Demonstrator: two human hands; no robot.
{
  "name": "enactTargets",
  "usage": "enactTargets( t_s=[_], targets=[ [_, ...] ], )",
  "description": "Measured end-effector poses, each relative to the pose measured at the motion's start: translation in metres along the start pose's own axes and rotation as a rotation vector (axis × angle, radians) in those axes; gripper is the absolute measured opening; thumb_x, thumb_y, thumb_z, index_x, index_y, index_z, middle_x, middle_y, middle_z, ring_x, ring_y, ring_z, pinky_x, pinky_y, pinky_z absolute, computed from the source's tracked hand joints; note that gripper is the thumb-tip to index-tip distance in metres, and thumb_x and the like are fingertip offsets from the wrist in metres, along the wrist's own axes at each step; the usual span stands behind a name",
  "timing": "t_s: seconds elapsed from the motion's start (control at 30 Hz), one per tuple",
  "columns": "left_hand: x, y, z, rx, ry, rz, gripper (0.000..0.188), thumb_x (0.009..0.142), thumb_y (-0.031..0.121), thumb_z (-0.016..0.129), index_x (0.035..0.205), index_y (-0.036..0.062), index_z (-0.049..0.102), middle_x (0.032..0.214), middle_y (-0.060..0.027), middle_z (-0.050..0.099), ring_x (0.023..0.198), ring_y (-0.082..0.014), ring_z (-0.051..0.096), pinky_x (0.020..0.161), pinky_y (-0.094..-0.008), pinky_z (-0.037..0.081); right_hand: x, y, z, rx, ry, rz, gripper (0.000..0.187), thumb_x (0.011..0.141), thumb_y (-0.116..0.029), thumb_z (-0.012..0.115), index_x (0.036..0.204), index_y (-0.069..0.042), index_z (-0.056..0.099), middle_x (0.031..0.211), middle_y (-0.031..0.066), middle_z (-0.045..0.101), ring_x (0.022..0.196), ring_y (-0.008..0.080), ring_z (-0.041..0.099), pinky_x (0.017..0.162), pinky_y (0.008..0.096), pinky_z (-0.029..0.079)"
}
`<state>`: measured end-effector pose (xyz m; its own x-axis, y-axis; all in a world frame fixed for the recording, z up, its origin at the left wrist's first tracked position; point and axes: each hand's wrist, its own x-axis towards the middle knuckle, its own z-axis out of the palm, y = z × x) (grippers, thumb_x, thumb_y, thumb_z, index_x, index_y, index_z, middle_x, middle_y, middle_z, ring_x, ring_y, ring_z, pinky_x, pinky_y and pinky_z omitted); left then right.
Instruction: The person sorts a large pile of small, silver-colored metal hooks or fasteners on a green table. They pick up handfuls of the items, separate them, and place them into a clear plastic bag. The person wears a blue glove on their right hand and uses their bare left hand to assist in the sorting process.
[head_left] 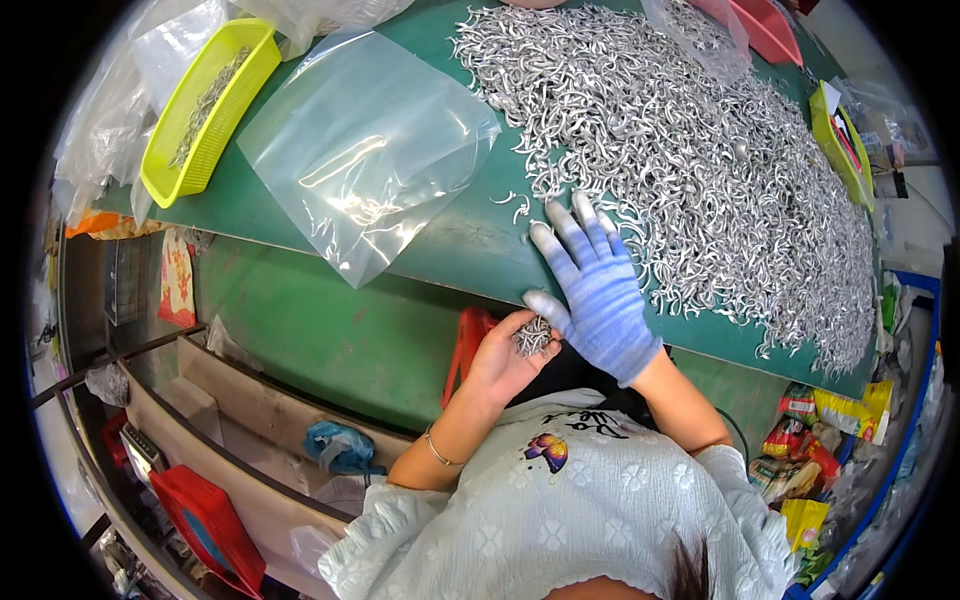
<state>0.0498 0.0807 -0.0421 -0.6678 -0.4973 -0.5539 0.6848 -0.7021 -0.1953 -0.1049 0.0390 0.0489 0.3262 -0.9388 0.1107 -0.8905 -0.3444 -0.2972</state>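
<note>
My bare left hand (507, 352) is cupped just off the table's near edge, its fingers curled round a small heap of silvery curved metal pieces (531, 337). My right hand (598, 300) wears a blue-and-white striped knit glove. Its fingers are spread and lie flat at the near left border of a wide pile of the same curved metal pieces (690, 170) on the green table. The gloved thumb reaches toward my left hand. A few loose pieces lie just beyond the gloved fingertips.
A clear plastic bag (370, 150) lies flat left of the pile. Yellow-green baskets stand far left (212, 110) and at the right edge (842, 145); the left one holds small metal parts. A red stool (466, 345) is under the table edge. Colourful packets (815, 440) sit at lower right.
</note>
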Motion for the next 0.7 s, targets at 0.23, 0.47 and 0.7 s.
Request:
enactTargets(
  t_s=[0.23,0.47,0.7],
  targets=[
    [0.002,0.007,-0.005,0.033,-0.113,-0.027,0.021,0.093,0.014,0.056,0.102,-0.0034,0.061,0.097,-0.0177,0.065,0.089,-0.0284,0.062,0.075,-0.0372,0.054,-0.027,0.027,-0.018,-0.090,0.154,0.027,0.037,0.081,-0.024,0.066,0.114,-0.007,0.062,0.132,0.0130,0.053,0.132,0.0350,0.041,0.111,0.0535,0.024],
    [0.004,0.002,-0.009,0.044,-0.108,-0.005,0.022,0.094,0.015,0.056,0.105,-0.0042,0.060,0.100,-0.0186,0.065,0.093,-0.0295,0.064,0.080,-0.0384,0.055,-0.013,0.008,-0.015,0.016,0.157,-0.050,0.035,0.082,-0.025,0.065,0.114,-0.010,0.063,0.126,0.0122,0.057,0.126,0.0333,0.046,0.110,0.0505,0.026],
    [-0.013,0.004,0.004,0.196,-0.164,0.033,0.027,0.097,0.016,0.050,0.113,-0.0045,0.058,0.111,-0.0209,0.064,0.101,-0.0303,0.064,0.088,-0.0420,0.054,-0.025,0.021,-0.025,0.216,0.199,-0.085,0.028,0.079,-0.021,0.067,0.105,-0.011,0.066,0.120,0.0104,0.059,0.121,0.0336,0.049,0.106,0.0498,0.032]
  ],
)
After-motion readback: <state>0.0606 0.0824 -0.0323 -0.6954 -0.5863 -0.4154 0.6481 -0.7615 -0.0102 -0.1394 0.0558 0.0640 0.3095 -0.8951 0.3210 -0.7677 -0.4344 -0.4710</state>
